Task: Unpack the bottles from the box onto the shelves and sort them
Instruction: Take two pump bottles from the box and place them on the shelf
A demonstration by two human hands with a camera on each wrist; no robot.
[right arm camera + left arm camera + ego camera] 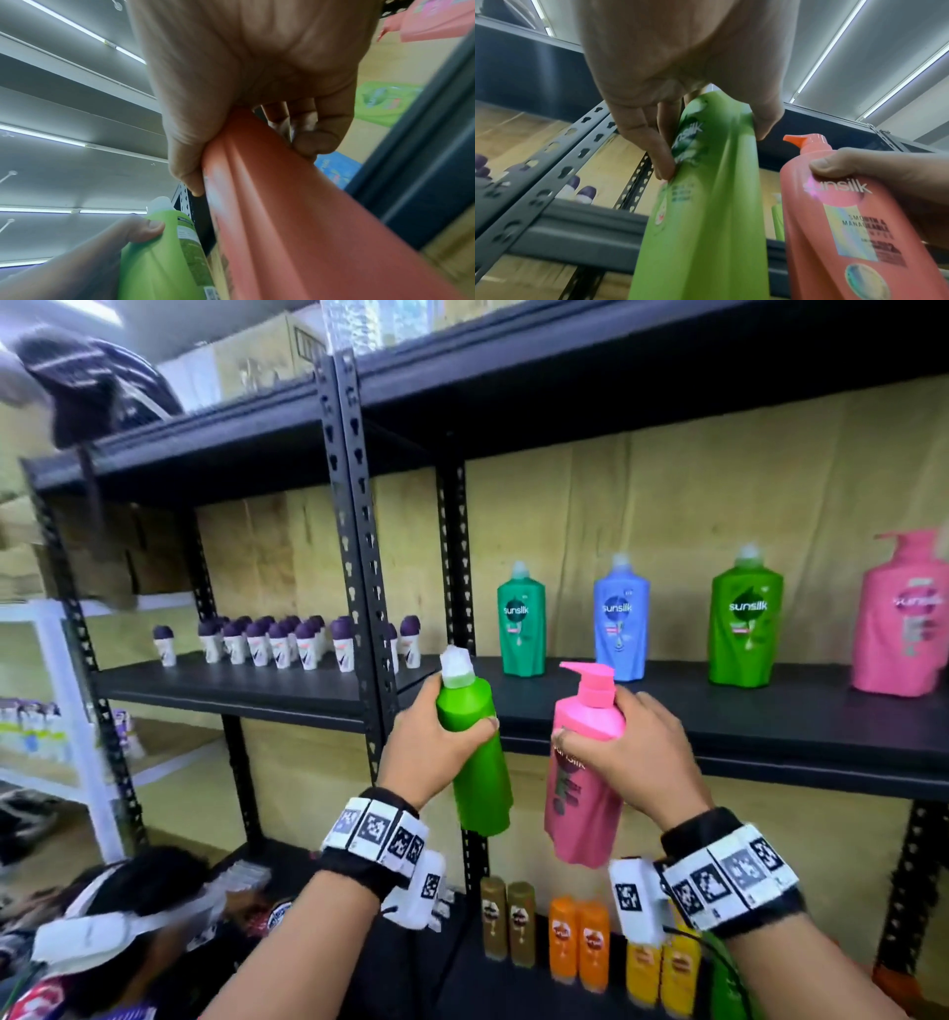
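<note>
Head view pretty much tells the story: the person's got a bottle in each hand, both held up in front of the black middle shelf (744, 711). The left hand (431, 752) is wrapped round the upper body of the light green bottle (475, 762), thumb on one side and fingers on the other. The right hand (637, 752) grips the pink pump bottle (580, 788) by its shoulder, just under the pump.

My guess is they're held high up so the bases hang free and can go straight down onto the shelf. Makes sense too, since a matching green bottle (747, 618) and a pink one (904, 618) already stand there, next to a darker green one (521, 621) and a blue one (621, 621), all well apart. Looks like sorting by colour.

What you can't see: the box itself, it's nowhere in any view. The pink one on the shelf is cut off at the right edge. The wrist views look up from below, so the palms block where the fingers sit near the caps. The small purple-capped roll-ons (287, 642) on the left are blurry, and the orange and yellow bottles (580, 942) lower down are partly behind the wrists.
</note>
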